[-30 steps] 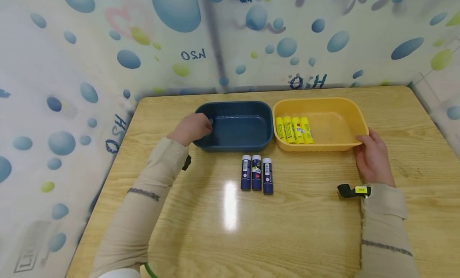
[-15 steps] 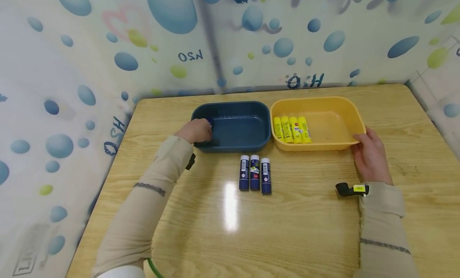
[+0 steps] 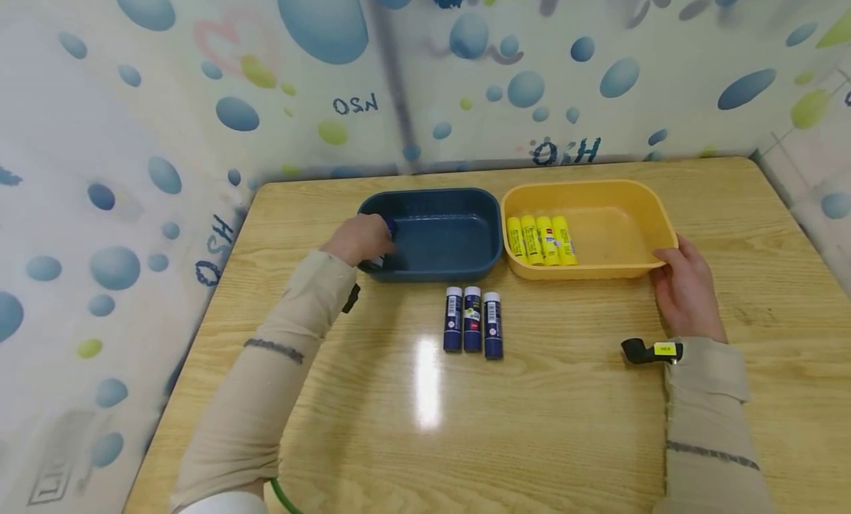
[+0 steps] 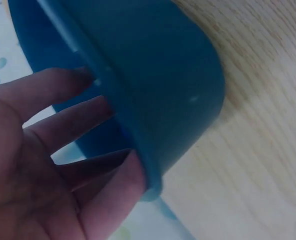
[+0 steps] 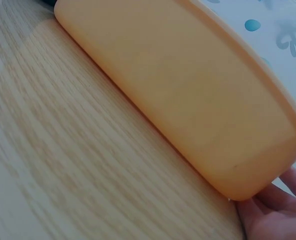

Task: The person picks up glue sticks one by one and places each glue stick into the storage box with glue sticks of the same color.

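Note:
My left hand (image 3: 362, 238) reaches over the left end of the dark blue tray (image 3: 444, 272), its fingers inside and spread apart in the left wrist view. Beneath it a blue glue stick (image 3: 390, 224) shows only in part; its white end peeks out by the tray's front wall. At the yellow tray's (image 3: 621, 272) front right corner, my right hand (image 3: 688, 289) grips the rim, thumb on top. Several yellow glue sticks (image 3: 541, 241) lie side by side in that tray's left part. In front of the trays, three blue glue sticks (image 3: 472, 320) with white caps lie on the table.
Both trays stand side by side near the back of the wooden table (image 3: 565, 425). A patterned wall (image 3: 425, 78) rises behind the table and along its left side. A green cord (image 3: 282, 497) shows by the left sleeve.
My left hand has lowered into the blue tray with the blue glue stick, and its white end now shows below the fingers. The right hand stays on the yellow tray.

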Motion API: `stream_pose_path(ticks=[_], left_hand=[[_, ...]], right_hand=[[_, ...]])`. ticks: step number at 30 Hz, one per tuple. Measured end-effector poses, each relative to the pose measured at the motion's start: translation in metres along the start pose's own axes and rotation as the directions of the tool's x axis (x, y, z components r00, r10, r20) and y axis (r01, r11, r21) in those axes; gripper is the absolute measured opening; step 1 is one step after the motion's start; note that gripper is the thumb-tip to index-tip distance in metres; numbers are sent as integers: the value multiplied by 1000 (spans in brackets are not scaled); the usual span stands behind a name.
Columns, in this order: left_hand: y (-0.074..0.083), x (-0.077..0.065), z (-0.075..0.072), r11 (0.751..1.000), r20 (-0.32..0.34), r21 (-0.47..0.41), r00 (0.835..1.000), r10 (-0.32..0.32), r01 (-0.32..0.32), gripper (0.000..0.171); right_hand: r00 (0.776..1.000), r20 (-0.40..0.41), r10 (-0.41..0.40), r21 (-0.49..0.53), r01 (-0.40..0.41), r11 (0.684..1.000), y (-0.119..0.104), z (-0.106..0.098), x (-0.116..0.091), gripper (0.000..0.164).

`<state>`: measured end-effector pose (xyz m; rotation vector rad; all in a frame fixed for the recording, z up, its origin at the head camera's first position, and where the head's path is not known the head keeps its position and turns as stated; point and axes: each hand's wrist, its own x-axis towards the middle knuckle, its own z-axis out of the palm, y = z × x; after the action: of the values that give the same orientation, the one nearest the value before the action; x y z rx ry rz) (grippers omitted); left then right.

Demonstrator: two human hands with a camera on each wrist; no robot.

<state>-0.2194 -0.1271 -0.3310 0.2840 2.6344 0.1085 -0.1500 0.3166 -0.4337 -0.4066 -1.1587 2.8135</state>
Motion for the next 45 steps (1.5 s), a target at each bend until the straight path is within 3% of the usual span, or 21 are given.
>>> stream_pose_path(ticks=[3, 7, 12, 15, 19, 23, 34, 39, 45], left_hand=[[0, -5, -1, 999, -1, 16, 999, 42, -42, 22], [3, -13, -1, 996, -37, 57, 997, 74, -72, 31], [9, -23, -1, 995, -135, 92, 990, 49, -36, 40], [15, -32, -5, 998, -192, 61, 980, 46, -34, 42], [26, -49, -8, 994, -238, 25, 966, 105, -102, 42], [37, -63, 1, 989, -279, 16, 949, 149, -150, 40], [52, -86, 31, 985, -395, -127, 917, 61, -120, 38], [52, -93, 34, 976, -406, -186, 913, 27, -112, 36], [51, -96, 33, 969, -452, -234, 892, -33, -83, 31]], right_hand=[[1000, 2, 1, 0, -1, 1000, 1, 0, 0, 53], [1000, 8, -3, 9, 3, 1000, 2, -1, -1, 54], [1000, 18, -12, 13, 11, 1000, 3, -3, -2, 53], [1000, 20, -13, 18, 13, 1000, 3, -3, -1, 53], [1000, 1, 0, 8, 0, 1000, 0, -4, -2, 53], [1000, -11, 15, -8, -15, 1000, -2, -3, -2, 52], [1000, -20, 20, -30, -21, 999, -2, -2, -2, 54], [999, -20, 27, -26, -27, 999, -3, -2, -2, 55], [1000, -8, 13, 14, -13, 1000, -5, -4, 0, 52]])
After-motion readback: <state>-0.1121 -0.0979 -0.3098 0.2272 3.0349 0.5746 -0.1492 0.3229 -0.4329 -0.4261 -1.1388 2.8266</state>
